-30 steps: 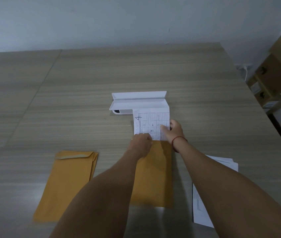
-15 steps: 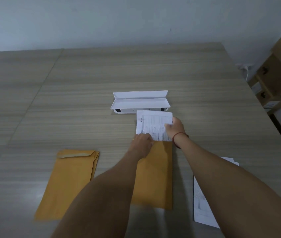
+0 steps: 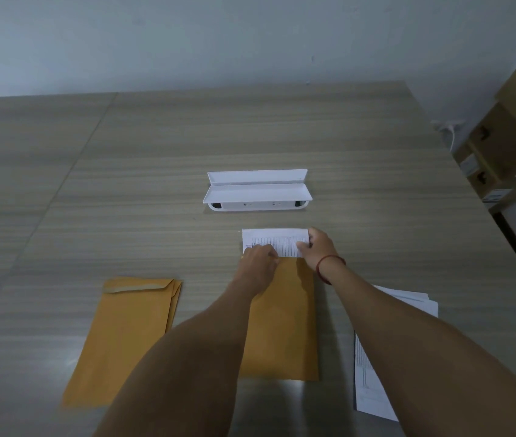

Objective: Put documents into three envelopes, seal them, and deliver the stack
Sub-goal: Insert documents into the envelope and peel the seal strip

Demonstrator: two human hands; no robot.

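Centrally, a manila envelope (image 3: 281,316) lies on the table (image 3: 155,152); a lined document (image 3: 277,242) protrudes from its mouth. Left hand (image 3: 258,263) fingers pinch the opening; right hand (image 3: 319,247) fingers grip the sheet's edge. Spare envelopes (image 3: 127,339) lie left, loose papers (image 3: 373,383) right.

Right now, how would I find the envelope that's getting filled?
Start at the white open case in the middle of the wooden table and come toward the person. The brown envelope lies under both hands. Unlike the brown envelopes to its left, a printed sheet sticks out of its top.
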